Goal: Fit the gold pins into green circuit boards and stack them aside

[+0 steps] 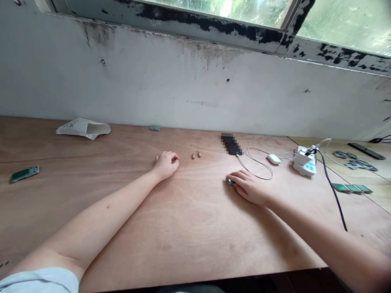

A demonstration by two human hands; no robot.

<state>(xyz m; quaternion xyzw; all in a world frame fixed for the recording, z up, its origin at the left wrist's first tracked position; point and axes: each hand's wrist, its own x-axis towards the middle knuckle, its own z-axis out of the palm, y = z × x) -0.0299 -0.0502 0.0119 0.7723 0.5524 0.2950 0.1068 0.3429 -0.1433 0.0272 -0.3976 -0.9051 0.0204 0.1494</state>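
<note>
My left hand (pixel 167 164) rests on the wooden table with its fingers curled in. Whatever lies inside the curl, if anything, is hidden. Just right of it are two small brass-coloured cylindrical parts (pixel 196 155) with thin wires. Farther right, my right hand (pixel 249 187) is palm down, its fingers closed over a small circuit board (pixel 230 182). Only one end of that board shows past the fingertips. Above this hand lies a dark phone-like device (pixel 232 145), partly pixelated, with a white cable plugged into it.
A white paper bag (pixel 83 128) and a green circuit board (pixel 25 174) lie at left. To the right are a white mouse-shaped object (pixel 274 159), a power strip (pixel 305 161) with cables, a row of green boards (pixel 352 188) and a black bar (pixel 366 151). The wall stands behind.
</note>
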